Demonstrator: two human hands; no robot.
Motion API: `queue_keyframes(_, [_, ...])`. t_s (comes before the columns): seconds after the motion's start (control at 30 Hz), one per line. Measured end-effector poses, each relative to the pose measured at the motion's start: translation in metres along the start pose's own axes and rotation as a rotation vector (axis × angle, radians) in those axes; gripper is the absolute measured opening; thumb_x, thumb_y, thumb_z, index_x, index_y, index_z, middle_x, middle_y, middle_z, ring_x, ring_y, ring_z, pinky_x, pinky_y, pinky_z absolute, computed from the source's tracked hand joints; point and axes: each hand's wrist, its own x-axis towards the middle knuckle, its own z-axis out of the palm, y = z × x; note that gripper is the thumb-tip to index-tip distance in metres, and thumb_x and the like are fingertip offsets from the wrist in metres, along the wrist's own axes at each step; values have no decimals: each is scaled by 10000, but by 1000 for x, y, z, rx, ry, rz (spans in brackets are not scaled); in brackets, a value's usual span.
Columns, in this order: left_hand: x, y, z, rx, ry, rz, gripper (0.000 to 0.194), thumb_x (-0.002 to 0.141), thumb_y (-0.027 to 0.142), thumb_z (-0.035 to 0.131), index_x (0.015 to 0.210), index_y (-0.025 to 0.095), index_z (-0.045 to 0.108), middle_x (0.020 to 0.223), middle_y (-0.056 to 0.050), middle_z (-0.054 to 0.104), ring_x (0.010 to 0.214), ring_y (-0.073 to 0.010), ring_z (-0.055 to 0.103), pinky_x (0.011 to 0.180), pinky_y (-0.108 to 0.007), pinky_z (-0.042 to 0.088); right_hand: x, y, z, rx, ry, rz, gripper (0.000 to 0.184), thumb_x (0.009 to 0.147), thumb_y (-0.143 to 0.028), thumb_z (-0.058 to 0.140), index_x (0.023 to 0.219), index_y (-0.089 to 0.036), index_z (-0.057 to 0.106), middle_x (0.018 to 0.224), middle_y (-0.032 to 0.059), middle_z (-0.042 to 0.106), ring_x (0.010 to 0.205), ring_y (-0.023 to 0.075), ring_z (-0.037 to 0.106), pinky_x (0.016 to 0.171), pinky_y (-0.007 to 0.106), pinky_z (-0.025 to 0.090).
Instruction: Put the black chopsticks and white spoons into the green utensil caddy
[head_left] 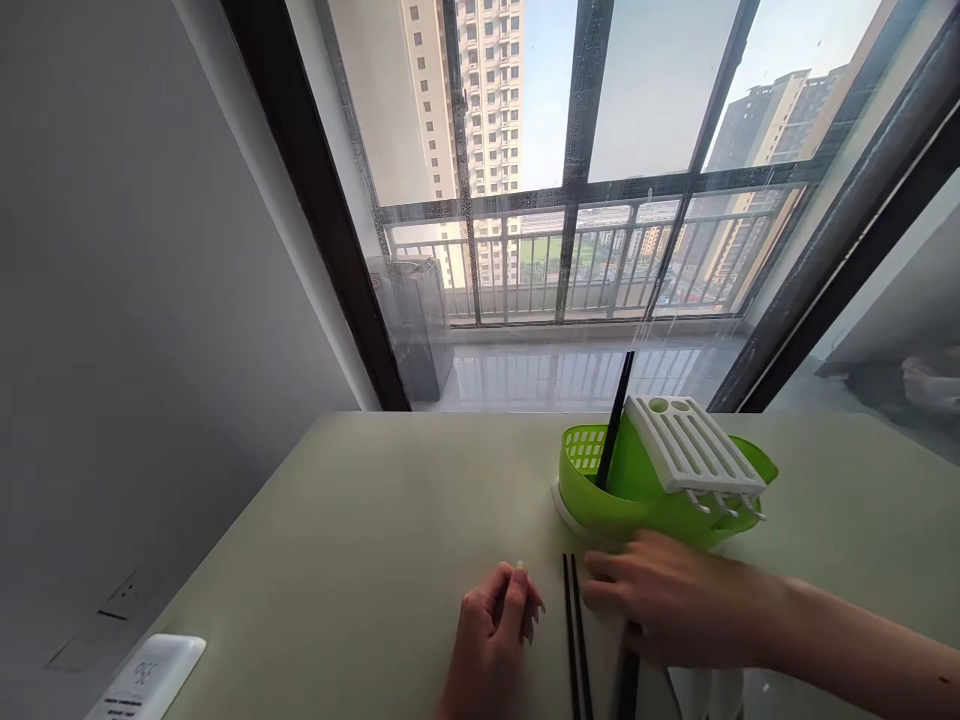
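My left hand (491,635) rests on the table with its fingers curled in and the thumb against them; nothing shows in it. Just to its right lie two black chopsticks (576,640). My right hand (671,600), smeared by motion, hovers over the tabletop right of them with bent fingers. Below its thumb is a dark, flat handle-like thing (627,690); whether the fingers touch it is unclear. Shiny metal pieces (709,695) lie partly hidden under the wrist. Behind the hand stands a green utensil basket (622,510), with black chopsticks (615,420) leaning in its left compartment.
A white slotted rack (697,445) with hooks tops the basket's middle. The pale table (360,550) reaches to a glass door, with a railing (525,270) beyond. At the lower left lies a white printed object (154,675). A grey wall (150,300) borders the left side.
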Motion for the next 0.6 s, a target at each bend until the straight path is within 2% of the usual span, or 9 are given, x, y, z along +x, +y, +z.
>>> queue_keyframes(0.1, [0, 0, 0, 9, -6, 10, 565, 1001, 697, 501, 714, 212, 548, 649, 30, 483, 619, -140, 401, 614, -274, 357, -12, -3, -4, 46, -101, -6, 273, 701, -308, 801, 950, -249, 706, 921, -1, 698, 651, 187, 613, 521, 334, 170])
queue_keyframes(0.2, [1, -1, 0, 20, -19, 15, 560, 1009, 686, 495, 715, 213, 550, 648, 27, 491, 616, -140, 406, 612, -273, 359, -18, -9, 10, 10, -87, -34, 243, 667, -230, 788, 892, -244, 696, 907, 2, 677, 617, 174, 563, 512, 350, 119])
queue_keyframes(0.37, [0, 0, -1, 51, -21, 18, 558, 1016, 680, 483, 720, 212, 549, 647, 33, 476, 620, -140, 408, 617, -269, 357, -15, -18, 40, -88, 120, -163, 152, 754, -94, 716, 801, -222, 650, 863, 20, 637, 658, 177, 527, 531, 370, 170])
queue_keyframes(0.6, [0, -1, -2, 90, -31, 20, 590, 1008, 718, 453, 722, 209, 538, 636, 40, 455, 620, -141, 418, 628, -270, 365, -3, -25, 29, -140, 211, -223, 227, 850, -143, 786, 706, -196, 618, 821, 13, 605, 719, 172, 521, 560, 363, 260])
